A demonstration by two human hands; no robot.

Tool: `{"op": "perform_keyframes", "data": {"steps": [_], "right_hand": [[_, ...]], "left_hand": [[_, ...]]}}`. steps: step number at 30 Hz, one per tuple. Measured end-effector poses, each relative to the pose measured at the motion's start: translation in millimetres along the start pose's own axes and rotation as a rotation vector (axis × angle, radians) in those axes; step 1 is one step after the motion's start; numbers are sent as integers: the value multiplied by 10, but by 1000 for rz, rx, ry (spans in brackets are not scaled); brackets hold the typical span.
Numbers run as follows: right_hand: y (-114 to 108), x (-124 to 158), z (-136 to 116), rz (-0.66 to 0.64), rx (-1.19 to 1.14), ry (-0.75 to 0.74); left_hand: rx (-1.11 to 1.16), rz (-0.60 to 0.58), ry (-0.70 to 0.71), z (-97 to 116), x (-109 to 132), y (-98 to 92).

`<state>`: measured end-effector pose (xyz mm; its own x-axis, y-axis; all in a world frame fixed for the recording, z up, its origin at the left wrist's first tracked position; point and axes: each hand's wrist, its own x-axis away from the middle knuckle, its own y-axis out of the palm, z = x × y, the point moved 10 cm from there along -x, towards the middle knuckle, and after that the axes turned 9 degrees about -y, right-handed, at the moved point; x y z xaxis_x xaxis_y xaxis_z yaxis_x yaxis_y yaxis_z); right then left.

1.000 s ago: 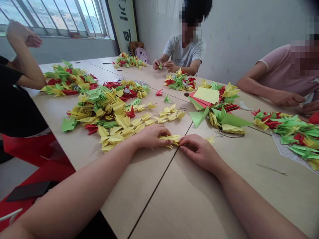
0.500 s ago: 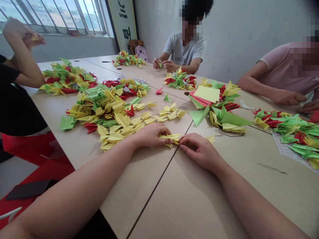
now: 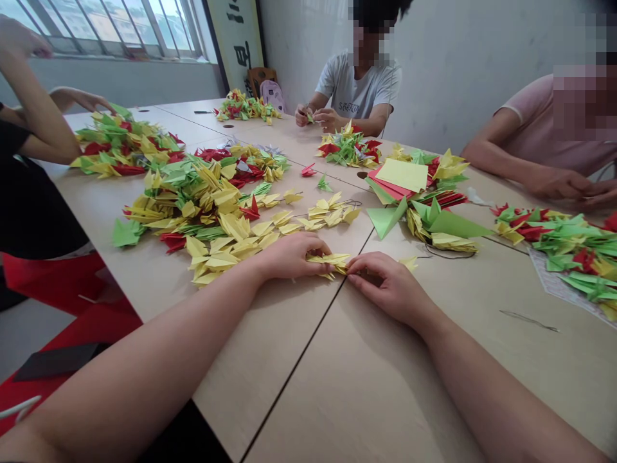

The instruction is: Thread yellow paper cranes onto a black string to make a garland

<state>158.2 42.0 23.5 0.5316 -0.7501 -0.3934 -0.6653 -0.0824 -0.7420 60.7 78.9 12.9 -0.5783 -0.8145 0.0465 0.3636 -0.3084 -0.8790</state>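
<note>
Barred window (image 3: 116, 29) letting in daylight, grey wall (image 3: 463, 83), wooden chair (image 3: 255, 78), pale table (image 3: 409, 386), red stool (image 3: 58, 283)

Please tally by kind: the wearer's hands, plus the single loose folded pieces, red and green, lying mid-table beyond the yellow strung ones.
Hands, left hand and right hand: 2
Red folded piece: 1
Green folded piece: 1
Total: 4

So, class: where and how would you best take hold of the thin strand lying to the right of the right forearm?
Probably mid-length, pinched from above: the strand looks slim, lies flat on the table and runs roughly left to right, so closing across its length seems easiest.
</note>
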Motion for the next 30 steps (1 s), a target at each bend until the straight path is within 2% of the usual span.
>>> {"op": "perform_keyframes", "data": {"steps": [30], "right_hand": [[3,2,9,-11,22,12]], "left_hand": [[-6,1,-15,-15,-5,1]]}}
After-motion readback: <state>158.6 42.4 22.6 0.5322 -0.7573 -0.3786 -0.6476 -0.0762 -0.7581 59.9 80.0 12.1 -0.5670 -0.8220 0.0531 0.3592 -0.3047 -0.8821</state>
